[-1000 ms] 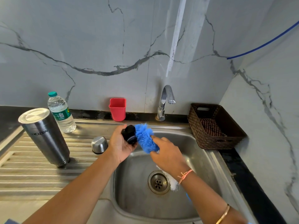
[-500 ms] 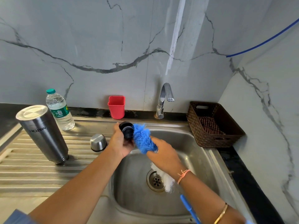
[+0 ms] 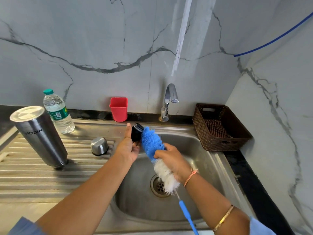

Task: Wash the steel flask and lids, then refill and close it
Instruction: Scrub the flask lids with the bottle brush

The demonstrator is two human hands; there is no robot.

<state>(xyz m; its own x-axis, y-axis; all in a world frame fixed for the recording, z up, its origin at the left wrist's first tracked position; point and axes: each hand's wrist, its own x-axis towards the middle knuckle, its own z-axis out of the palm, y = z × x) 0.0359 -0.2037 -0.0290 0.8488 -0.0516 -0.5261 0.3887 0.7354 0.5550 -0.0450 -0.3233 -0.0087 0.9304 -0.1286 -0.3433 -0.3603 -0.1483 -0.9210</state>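
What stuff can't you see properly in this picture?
- Black lid, head view: left hand and blue brush cover most of it.
- Steel flask: inverted on the drainboard, mouth hidden underneath.
- Brush handle: cut off by the bottom edge.
- Water bottle label: too small to read.

The steel draining board carried 1 upturned flask, 1 water bottle and 1 steel cap.

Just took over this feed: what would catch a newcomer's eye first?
The bottle brush, bright blue and white, gripped by the right hand over the sink, its tip against the black inner lid held in the left hand. Left on the drainboard, the steel flask stands upside down.
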